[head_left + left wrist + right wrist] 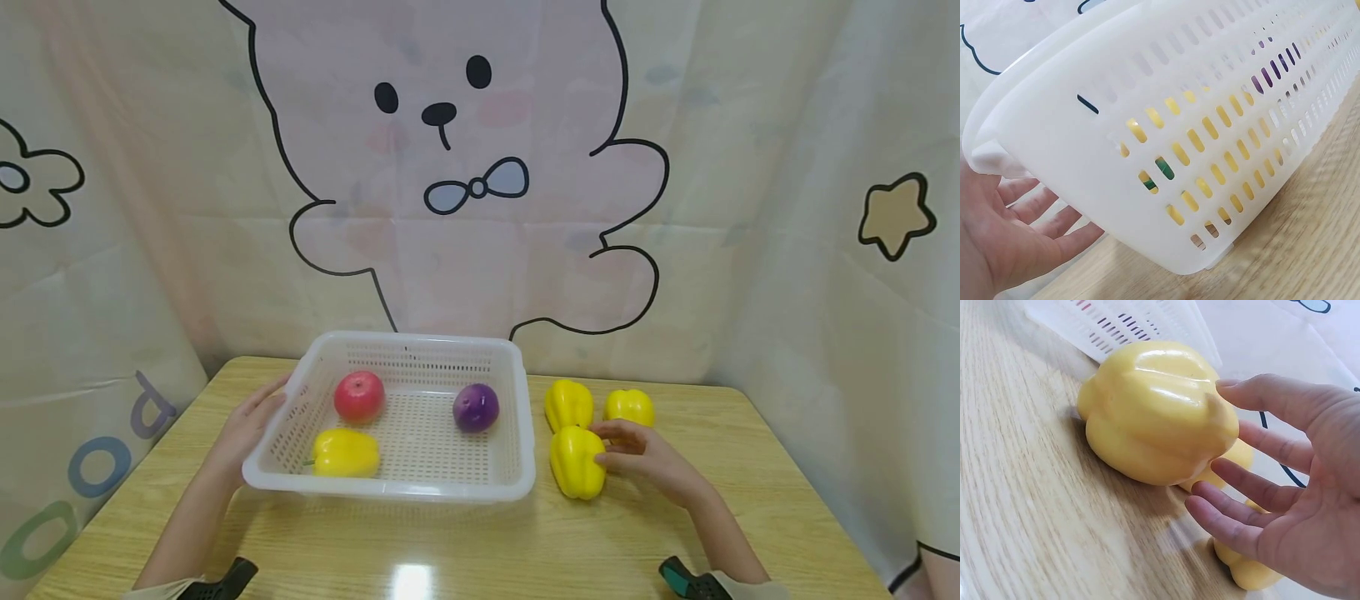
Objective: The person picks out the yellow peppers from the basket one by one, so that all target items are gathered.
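Our left hand [243,433] touches the basket's [390,487] left end, fingers spread; our right hand [649,458], fingers parted, touches the front yellow pepper [576,467] on the tabletop [615,542].

The head camera looks forward and down over the table [337,546], its upper half facing the printed cloth [757,150]. The left wrist camera sits close and tilted, the white basket [1060,147] slanting across its frame. The right wrist camera, also near and tilted, faces a yellow pepper [1154,419]; all three views share the basket.
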### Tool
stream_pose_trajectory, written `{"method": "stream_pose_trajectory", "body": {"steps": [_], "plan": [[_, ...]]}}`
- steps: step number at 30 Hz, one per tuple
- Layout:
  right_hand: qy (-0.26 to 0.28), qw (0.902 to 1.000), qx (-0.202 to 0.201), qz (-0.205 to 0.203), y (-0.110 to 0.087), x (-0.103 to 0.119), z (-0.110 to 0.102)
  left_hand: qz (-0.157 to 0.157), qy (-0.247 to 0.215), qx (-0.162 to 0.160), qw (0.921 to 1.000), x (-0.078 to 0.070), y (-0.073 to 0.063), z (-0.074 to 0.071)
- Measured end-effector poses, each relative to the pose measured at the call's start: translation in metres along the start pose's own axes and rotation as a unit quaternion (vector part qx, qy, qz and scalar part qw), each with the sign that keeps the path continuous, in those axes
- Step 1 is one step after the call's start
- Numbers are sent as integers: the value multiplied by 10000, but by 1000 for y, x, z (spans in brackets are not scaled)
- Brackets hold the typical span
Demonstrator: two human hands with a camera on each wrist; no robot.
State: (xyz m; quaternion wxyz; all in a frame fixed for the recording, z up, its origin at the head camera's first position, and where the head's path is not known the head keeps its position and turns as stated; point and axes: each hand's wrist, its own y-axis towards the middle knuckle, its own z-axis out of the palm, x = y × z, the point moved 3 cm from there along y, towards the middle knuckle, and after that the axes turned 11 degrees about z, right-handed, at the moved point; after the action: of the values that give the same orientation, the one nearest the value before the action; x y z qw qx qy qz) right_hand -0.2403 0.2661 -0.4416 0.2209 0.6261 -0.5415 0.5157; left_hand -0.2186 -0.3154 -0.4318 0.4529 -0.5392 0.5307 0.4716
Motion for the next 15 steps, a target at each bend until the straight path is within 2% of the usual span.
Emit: {"method": "stream_pose_trajectory", "body": {"steps": [9,15], "plan": [[-58,9997,167,-168,-5,4,-6,-26,-11,-41,10000,1,1,-1],[-158,9993,87,-312,-11,10,-10,46,-127,-30,9999,1,1,-1]]}}
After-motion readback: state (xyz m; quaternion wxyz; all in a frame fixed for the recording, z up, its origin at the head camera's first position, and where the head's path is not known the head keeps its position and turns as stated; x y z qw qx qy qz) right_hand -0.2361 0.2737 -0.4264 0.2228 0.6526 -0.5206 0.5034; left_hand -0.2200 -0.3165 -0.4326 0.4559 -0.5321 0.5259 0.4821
